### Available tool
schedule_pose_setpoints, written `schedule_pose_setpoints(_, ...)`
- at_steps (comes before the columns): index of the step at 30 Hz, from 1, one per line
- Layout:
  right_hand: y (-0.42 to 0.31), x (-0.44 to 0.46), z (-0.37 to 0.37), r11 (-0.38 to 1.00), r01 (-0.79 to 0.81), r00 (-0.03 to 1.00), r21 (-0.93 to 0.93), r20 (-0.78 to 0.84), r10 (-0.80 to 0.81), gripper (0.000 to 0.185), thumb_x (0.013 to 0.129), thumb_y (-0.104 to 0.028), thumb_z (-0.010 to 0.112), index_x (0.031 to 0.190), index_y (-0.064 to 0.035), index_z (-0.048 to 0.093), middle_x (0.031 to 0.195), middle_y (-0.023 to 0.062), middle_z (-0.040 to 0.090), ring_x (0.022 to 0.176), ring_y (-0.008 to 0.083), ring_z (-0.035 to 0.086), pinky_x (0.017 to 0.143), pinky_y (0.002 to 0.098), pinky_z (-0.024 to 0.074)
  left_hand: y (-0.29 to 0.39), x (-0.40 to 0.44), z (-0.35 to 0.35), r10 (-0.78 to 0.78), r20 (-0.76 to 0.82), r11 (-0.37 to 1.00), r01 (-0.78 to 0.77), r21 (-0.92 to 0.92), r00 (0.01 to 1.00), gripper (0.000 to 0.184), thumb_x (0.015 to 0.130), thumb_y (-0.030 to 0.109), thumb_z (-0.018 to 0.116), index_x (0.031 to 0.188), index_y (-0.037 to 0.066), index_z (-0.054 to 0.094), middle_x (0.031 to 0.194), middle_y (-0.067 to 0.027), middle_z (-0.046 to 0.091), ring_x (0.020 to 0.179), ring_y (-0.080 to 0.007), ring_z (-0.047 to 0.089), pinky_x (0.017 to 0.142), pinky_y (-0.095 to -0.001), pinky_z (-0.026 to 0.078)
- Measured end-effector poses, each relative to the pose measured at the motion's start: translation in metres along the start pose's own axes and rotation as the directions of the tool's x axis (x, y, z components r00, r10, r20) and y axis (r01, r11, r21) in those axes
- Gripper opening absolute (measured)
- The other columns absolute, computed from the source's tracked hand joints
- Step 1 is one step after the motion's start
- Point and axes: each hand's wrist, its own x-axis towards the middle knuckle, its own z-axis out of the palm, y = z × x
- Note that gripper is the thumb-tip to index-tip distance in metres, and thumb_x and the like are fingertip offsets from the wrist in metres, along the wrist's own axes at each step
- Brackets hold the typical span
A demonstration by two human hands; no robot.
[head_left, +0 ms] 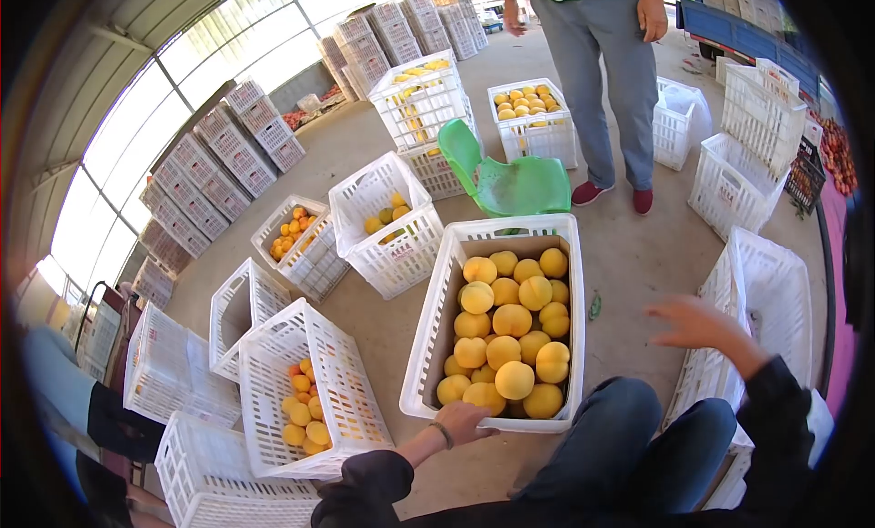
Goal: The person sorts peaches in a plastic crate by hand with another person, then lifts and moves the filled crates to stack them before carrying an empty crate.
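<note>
In front of my knees stands a white plastic crate (421,346), lined with brown cardboard and filled with large yellow peaches (511,320). My left hand (460,425), with a band on its wrist, grips the near rim of this crate at its left corner. Out to the right, my right hand (688,323) is held in the air, its fingers apart and nothing in them. It is slightly blurred and close to a white crate (775,282) on the right.
A green plastic chair (519,186) stands behind the peach crate, and a person (602,81) stands beyond it. On my left are several white crates (314,391), some holding fruit. Stacked crates (205,168) line the wall. A green leaf (595,305) lies on the floor.
</note>
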Motion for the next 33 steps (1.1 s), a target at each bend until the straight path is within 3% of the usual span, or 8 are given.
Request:
schedule_pose_setpoints(2, -0.022, 0.056, 0.032, 0.962, 0.266, 0.963, 0.06, 0.016, -0.267, 0.051, 0.075, -0.037, 0.06, 0.116, -0.0088, 0.049, 0.113, 0.0139, 0.052, 0.104, 0.0299, 0.048, 0.09, 0.0375, 0.0382, -0.003, 0.01, 0.0, -0.089, 0.285, 0.993, 0.106, -0.043, 0.954, 0.037, 0.077, 0.047, 0.055, 0.077, 0.01, 0.059, 0.066, -0.0122, 0.06, 0.066, -0.031, 0.059, 0.06, -0.0406, 0.046)
schedule_pose_setpoints(5, -0.103, 0.111, 0.026, 0.975, 0.209, 0.881, -0.073, 0.447, -0.156, 0.045, 0.074, -0.03, 0.06, 0.112, -0.0087, 0.051, 0.105, 0.0135, 0.055, 0.096, 0.0308, 0.053, 0.081, 0.0403, 0.0429, 0.004, 0.022, -0.008, -0.099, 0.419, 0.993, 0.114, -0.011, 0.903, 0.031, 0.077, 0.043, 0.055, 0.078, 0.012, 0.059, 0.067, -0.0135, 0.06, 0.066, -0.0322, 0.059, 0.06, -0.0418, 0.046)
schedule_pose_setpoints(12, -0.054, 0.165, 0.072, 0.888, 0.439, 0.747, 0.134, 0.495, -0.444, 0.032, 0.072, -0.023, 0.061, 0.098, -0.0063, 0.054, 0.089, 0.0129, 0.06, 0.086, 0.0303, 0.057, 0.071, 0.0403, 0.0451, 0.0, 0.026, -0.008, -0.107, 0.435, 0.99, 0.136, -0.035, 0.894, 0.026, 0.067, 0.034, 0.062, 0.076, 0.01, 0.055, 0.065, -0.011, 0.058, 0.065, -0.0308, 0.059, 0.057, -0.0411, 0.046)
schedule_pose_setpoints(16, -0.019, 0.193, 0.067, 0.884, 0.355, 0.55, 0.303, 0.697, -0.46, 0.039, 0.075, -0.03, 0.06, 0.107, -0.009, 0.051, 0.096, 0.0158, 0.057, 0.092, 0.0325, 0.054, 0.076, 0.0411, 0.0429, -0.007, 0.029, -0.003, -0.043, 0.417, 0.985, 0.109, -0.136, 0.908, 0.029, 0.064, 0.033, 0.064, 0.072, 0.009, 0.05, 0.06, -0.0098, 0.055, 0.061, -0.0299, 0.057, 0.054, -0.041, 0.045)
schedule_pose_setpoints(19, -0.011, 0.215, 0.1, 0.743, 0.292, 0.572, 0.601, 0.513, -0.64, 0.041, 0.072, -0.029, 0.064, 0.103, -0.0041, 0.053, 0.091, 0.0157, 0.06, 0.088, 0.0307, 0.056, 0.074, 0.038, 0.0438, -0.007, 0.029, -0.005, -0.008, 0.419, 0.989, 0.069, -0.132, 0.908, 0.032, 0.062, 0.032, 0.065, 0.074, 0.008, 0.049, 0.066, -0.008, 0.054, 0.069, -0.0278, 0.057, 0.059, -0.0399, 0.045)
schedule_pose_setpoints(23, -0.025, 0.225, 0.108, 0.729, 0.192, 0.454, 0.657, 0.599, -0.66, 0.042, 0.073, -0.032, 0.063, 0.104, -0.0045, 0.052, 0.091, 0.0141, 0.059, 0.086, 0.0301, 0.056, 0.072, 0.0366, 0.0442, -0.012, 0.031, -0.004, 0.013, 0.586, 0.991, 0.068, -0.116, 0.81, 0.035, 0.064, 0.029, 0.065, 0.085, 0.007, 0.048, 0.079, -0.0086, 0.056, 0.077, -0.0267, 0.057, 0.068, -0.0372, 0.045)
schedule_pose_setpoints(28, -0.054, 0.235, 0.103, 0.741, 0.066, 0.296, 0.668, 0.696, -0.654, 0.045, 0.077, -0.035, 0.061, 0.107, -0.0038, 0.052, 0.097, 0.0145, 0.059, 0.089, 0.0247, 0.058, 0.078, 0.0314, 0.0445, -0.016, 0.028, 0.0, 0.016, 0.535, 0.981, 0.09, -0.171, 0.844, 0.037, 0.064, 0.029, 0.066, 0.087, 0.007, 0.049, 0.078, -0.0091, 0.056, 0.077, -0.0261, 0.057, 0.068, -0.0365, 0.045)
schedule_pose_setpoints(33, -0.066, 0.218, 0.11, 0.67, -0.314, 0.313, 0.673, 0.739, -0.596, 0.046, 0.076, -0.036, 0.063, 0.106, -0.0021, 0.053, 0.093, 0.0102, 0.06, 0.088, 0.0178, 0.056, 0.077, 0.0286, 0.0435, -0.015, 0.029, -0.009, 0.027, 0.474, 0.979, 0.071, -0.189, 0.88, 0.036, 0.065, 0.033, 0.065, 0.085, 0.007, 0.051, 0.076, -0.0077, 0.059, 0.076, -0.0243, 0.058, 0.067, -0.0342, 0.045)
